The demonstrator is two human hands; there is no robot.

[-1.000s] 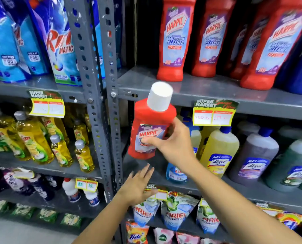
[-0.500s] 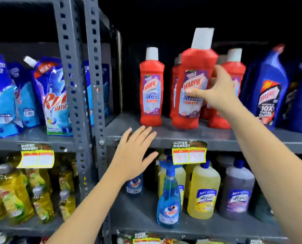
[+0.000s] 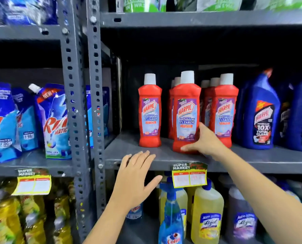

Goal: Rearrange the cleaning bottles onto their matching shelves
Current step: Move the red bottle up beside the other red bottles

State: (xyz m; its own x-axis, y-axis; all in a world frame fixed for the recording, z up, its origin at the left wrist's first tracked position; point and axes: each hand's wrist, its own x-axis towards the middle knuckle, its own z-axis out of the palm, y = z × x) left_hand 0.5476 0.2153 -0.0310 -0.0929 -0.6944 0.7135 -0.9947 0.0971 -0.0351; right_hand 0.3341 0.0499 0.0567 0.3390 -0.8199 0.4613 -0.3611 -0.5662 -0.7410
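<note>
A red Harpic bathroom cleaner bottle [image 3: 186, 110] with a white cap stands upright near the front of the grey metal shelf [image 3: 146, 161]. My right hand [image 3: 203, 140] grips its lower right side, fingers wrapped around the base. More red Harpic bottles [image 3: 224, 110] stand behind and to the right of it, and one [image 3: 149, 110] stands apart on its left. My left hand [image 3: 135, 176] is open with fingers spread, resting against the front lip of the same shelf, holding nothing.
Blue Harpic bottles [image 3: 262, 111] fill the shelf's right end. Blue Rin Matic pouches [image 3: 55, 120] sit in the left bay past the perforated uprights [image 3: 95, 103]. Below are yellow and purple Lizol bottles [image 3: 207, 212], a blue Colin spray [image 3: 171, 217] and yellow dish-liquid bottles [image 3: 4, 221].
My right hand has lifted the red Harpic bottle from the lower shelf level and set it down upright on the red-bottle shelf. My left hand has risen to the shelf's edge.
</note>
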